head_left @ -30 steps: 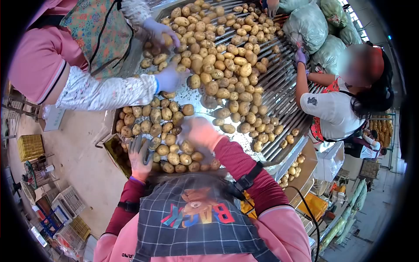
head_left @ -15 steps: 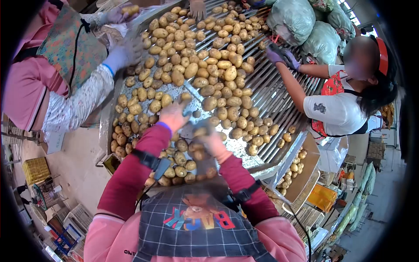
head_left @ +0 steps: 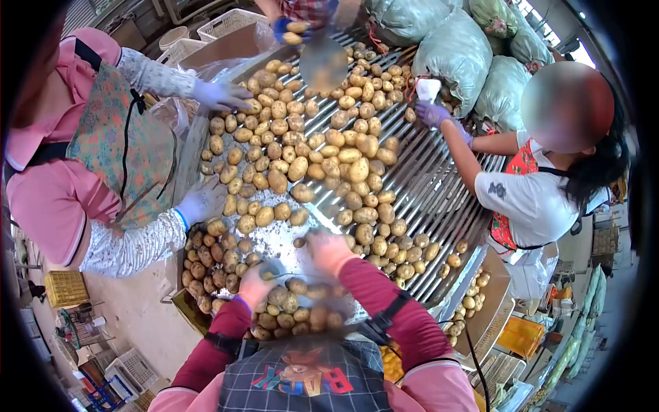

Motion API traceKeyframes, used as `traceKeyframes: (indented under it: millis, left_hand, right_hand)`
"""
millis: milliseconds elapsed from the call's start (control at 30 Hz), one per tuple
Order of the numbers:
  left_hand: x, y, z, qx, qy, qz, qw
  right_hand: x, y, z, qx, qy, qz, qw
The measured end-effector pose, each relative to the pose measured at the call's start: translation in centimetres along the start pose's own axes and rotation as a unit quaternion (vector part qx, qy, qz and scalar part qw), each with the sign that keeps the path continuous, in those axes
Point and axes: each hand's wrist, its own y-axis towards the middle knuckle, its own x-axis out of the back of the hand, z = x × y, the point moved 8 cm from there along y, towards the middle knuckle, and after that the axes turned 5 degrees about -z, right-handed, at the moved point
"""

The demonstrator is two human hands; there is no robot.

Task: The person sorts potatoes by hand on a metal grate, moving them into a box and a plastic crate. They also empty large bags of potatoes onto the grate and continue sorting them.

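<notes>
Many potatoes lie on a metal sorting table with a flat plate (head_left: 278,248) and a roller bed (head_left: 429,185). My left hand (head_left: 255,283), in a pale glove with grey fingertips, is low over the near potatoes (head_left: 280,299) at the table's front. Its fingers are blurred, and whether they grip a potato cannot be made out. My right hand (head_left: 328,253), gloved too, is over the plate's right part, close to a small dark potato (head_left: 299,242). Motion smears its fingers as well. Larger potatoes (head_left: 358,169) cover the rollers beyond.
At left, a co-worker's two gloved hands (head_left: 202,201) are at the table's edge. Across the rollers, another person's gloved hands (head_left: 432,113) are by green sacks (head_left: 453,58). A far person's hand holds potatoes (head_left: 295,31). A box of potatoes (head_left: 473,295) stands at right.
My left hand has moved down toward me, off the middle of the plate. My right hand has moved up and slightly left. The left co-worker's hands have come down to the potatoes.
</notes>
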Motion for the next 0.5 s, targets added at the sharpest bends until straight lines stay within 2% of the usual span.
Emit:
traceKeyframes:
  millis: [33,67,100,133,167,200,233,267,300,333,367,400,433,500]
  left_hand:
    - [-0.1,0.6,1.4,0.045,-0.184,0.022,0.982]
    - [0.8,1.3,1.4,0.058,-0.302,-0.008,0.951]
    - [1.9,2.0,-1.1,0.097,-0.424,-0.018,0.9]
    - [3.7,2.5,-6.5,0.046,-0.391,-0.014,0.919]
    - [4.2,4.8,-8.6,0.012,-0.343,-0.037,0.939]
    - [4.8,7.1,-10.7,-0.02,-0.291,-0.063,0.954]
    - [3.9,11.2,-9.6,-0.042,-0.221,-0.111,0.968]
    - [2.8,15.3,-9.1,-0.124,-0.071,-0.184,0.972]
    - [2.0,17.4,-10.8,-0.116,0.043,-0.198,0.972]
    - [1.1,19.4,-12.7,-0.107,0.157,-0.211,0.959]
    - [0.7,20.0,-14.8,-0.005,0.23,-0.168,0.959]
    - [0.4,21.4,-15.9,0.001,0.237,-0.105,0.966]
    - [-0.5,23.1,-14.7,-0.015,0.31,-0.072,0.948]
    - [-3.5,28.7,-11.1,-0.057,0.447,-0.023,0.893]
  right_hand:
    - [0.5,-1.0,0.2,0.006,0.09,0.08,0.993]
    - [1.1,-1.3,-1.2,-0.01,0.163,0.086,0.983]
    - [1.8,-1.7,-2.7,-0.027,0.236,0.092,0.967]
    - [7.6,-3.0,-2.8,-0.084,0.281,-0.029,0.956]
    - [8.3,-1.6,-7.4,-0.104,0.265,-0.189,0.94]
    - [11.9,-1.6,-8.2,-0.164,0.306,-0.219,0.912]
    - [15.6,-1.8,-8.9,-0.221,0.348,-0.253,0.875]
    - [15.3,0.9,-11.2,-0.171,0.463,-0.242,0.836]
    - [14.0,3.8,-12.1,-0.134,0.517,-0.172,0.827]
    - [14.0,5.1,-11.9,-0.122,0.382,-0.176,0.899]
    - [13.9,6.2,-10.9,-0.11,0.234,-0.176,0.95]
    - [13.6,6.8,-9.8,-0.107,0.155,-0.167,0.968]
    - [12.7,6.9,-8.5,-0.104,0.076,-0.158,0.979]
    - [10.5,5.8,-6.0,-0.106,0.011,-0.18,0.978]
